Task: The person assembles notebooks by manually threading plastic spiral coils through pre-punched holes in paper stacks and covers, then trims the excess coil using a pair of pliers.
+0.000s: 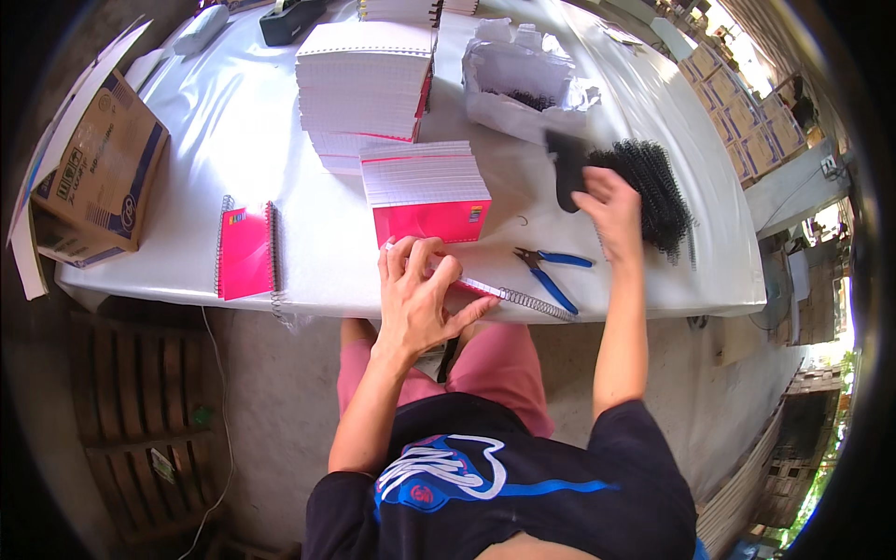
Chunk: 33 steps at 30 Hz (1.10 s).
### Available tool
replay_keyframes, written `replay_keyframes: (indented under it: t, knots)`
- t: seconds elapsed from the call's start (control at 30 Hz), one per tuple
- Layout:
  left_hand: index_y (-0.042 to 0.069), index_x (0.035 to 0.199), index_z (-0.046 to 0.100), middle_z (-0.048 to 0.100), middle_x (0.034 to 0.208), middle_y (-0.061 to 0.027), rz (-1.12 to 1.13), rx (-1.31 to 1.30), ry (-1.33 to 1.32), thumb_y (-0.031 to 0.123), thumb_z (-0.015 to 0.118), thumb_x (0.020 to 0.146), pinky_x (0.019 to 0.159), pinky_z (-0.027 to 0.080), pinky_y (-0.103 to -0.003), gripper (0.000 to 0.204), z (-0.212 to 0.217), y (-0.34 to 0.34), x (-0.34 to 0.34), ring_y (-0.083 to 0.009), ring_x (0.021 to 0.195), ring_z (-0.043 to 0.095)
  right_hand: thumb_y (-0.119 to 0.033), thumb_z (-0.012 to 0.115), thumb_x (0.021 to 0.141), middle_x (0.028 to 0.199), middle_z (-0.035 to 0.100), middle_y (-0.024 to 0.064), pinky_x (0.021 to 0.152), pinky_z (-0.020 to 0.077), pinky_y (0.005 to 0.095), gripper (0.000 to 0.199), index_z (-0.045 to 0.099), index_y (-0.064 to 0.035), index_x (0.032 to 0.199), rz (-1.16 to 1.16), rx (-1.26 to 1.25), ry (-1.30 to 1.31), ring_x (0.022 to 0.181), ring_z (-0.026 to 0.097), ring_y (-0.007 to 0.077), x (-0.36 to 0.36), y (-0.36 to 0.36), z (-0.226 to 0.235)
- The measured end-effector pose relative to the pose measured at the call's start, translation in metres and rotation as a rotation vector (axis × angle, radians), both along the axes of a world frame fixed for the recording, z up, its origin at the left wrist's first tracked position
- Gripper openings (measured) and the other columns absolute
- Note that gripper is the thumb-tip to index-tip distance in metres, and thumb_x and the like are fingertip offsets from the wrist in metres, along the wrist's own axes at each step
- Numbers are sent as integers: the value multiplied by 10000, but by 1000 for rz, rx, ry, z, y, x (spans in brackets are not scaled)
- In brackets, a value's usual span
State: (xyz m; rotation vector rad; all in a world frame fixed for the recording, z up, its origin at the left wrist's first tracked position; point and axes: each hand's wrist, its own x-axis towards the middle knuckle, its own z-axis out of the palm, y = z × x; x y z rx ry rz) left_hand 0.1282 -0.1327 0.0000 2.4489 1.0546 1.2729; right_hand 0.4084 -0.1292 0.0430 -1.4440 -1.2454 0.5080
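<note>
Holding a pink coil-edged notebook (474, 286), the left hand (415, 294) curls; the right hand (611, 210) is blurred, grip unclear. At one o'clock, a ragged white box (518, 119) holds half-hidden black coils (532, 98).

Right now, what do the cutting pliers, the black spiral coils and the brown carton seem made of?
Cutting pliers: dark metal head, probably steel; smooth blue grips, likely plastic or rubber. Black spiral coils: thin looped strands, plastic or coated wire; I can't tell which. Brown carton: matte cardboard, judging by its flat, printed brown sides.
</note>
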Motion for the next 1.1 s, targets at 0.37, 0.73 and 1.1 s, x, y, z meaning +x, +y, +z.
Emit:
replay_keyframes:
  t: [0.37, 0.73, 1.1]
  knots:
    - [79, 761, 578, 486, 1140, -119, -51, -23, -26, 496, 789, 609, 939, 323, -501, 492, -6, 2, -1, -339, 1102, 426, 139, 638, 669, 985, 707, 156, 861, 530, 336, 297, 722, 8, 923, 667, -243, 88, 937, 681, 251, -48, -39, -22]
    - [74, 773, 565, 369, 1209, -175, -132, -262, -262, 395, 901, 405, 866, 410, -463, 592, -18, 9, 9, -331, 1030, 416, 91, 710, 636, 958, 706, 179, 794, 555, 322, 260, 735, -1, 878, 735, 13, 219, 889, 699, 253, -56, -41, -11]
    - [52, 1075, 373, 382, 1145, -143, -201, -435, -579, 348, 961, 366, 836, 450, -372, 967, -41, 11, 19, -275, 1039, 442, 125, 665, 621, 942, 719, 133, 749, 546, 266, 310, 737, -19, 886, 742, 176, 410, 861, 702, 196, -62, -46, -14]
